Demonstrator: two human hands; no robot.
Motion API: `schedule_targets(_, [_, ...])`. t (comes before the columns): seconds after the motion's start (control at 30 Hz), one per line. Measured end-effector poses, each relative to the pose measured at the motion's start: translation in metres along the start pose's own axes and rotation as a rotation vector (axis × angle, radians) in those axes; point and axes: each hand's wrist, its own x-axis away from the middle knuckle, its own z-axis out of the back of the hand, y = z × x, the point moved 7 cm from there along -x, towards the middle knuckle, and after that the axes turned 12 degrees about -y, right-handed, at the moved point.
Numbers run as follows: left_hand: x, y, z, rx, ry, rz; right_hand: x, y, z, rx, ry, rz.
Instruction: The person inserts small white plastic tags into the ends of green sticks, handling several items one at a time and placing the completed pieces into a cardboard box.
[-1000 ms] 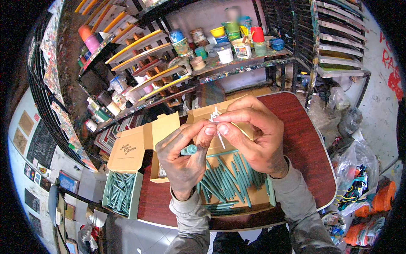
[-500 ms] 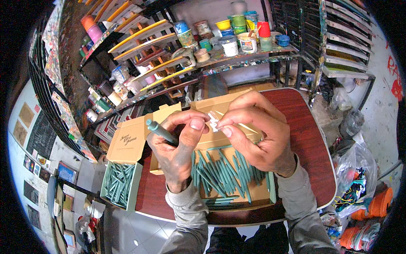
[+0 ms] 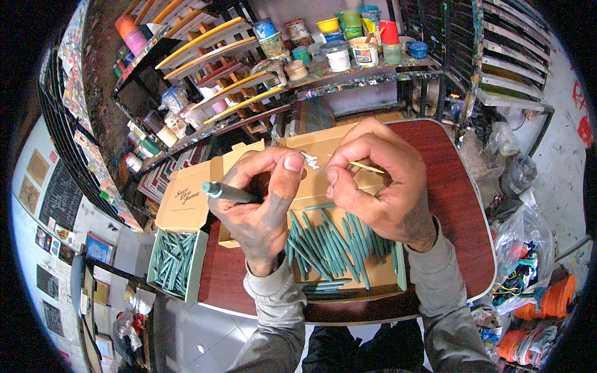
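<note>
My left hand [image 3: 258, 208] is closed round a dark teal pen-like tube [image 3: 229, 191], whose capped end sticks out to the left. At its thumb and fingertip shows a small white, wavy piece [image 3: 310, 161], too small to name. Across a short gap, my right hand [image 3: 379, 186] is closed with thumb and fingers pinched together. A thin pale yellow stick [image 3: 368, 167] shows between its fingers. Both hands are raised over an open cardboard box [image 3: 401, 267], where many slim teal sticks [image 3: 329, 248] lie in rows.
A smaller open box [image 3: 198, 267] with teal sticks stands at the left on the dark red table [image 3: 451, 242]. Paint pots [image 3: 336, 56] crowd the shelf behind. At the right are a clear plastic bag [image 3: 525, 242] and orange items [image 3: 553, 298].
My hands have drawn apart. The white piece stays at my left fingertips, while my right fingertips have come away from it. The teal tube has shifted slightly left.
</note>
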Motion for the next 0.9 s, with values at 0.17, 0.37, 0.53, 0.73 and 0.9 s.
schedule_targets(0.17, [-0.006,-0.015,-0.018,0.432,-0.183,0.125,0.004,0.009,0.009,-0.096,0.149,-0.031])
schedule_targets(0.37, [-0.002,-0.018,-0.034,1.114,-0.306,0.146,0.006,0.005,0.01,-0.429,0.246,-0.035])
schedule_targets(0.53, [-0.009,-0.016,-0.033,1.146,-0.324,0.004,0.006,-0.003,-0.003,-0.476,0.278,-0.031])
schedule_targets(0.73, [-0.009,-0.028,-0.025,1.02,-0.172,-0.051,0.005,-0.003,-0.024,-0.44,0.151,-0.082])
schedule_targets(0.9, [-0.012,-0.041,-0.021,0.833,-0.158,-0.011,0.007,0.006,-0.031,-0.508,0.095,-0.147])
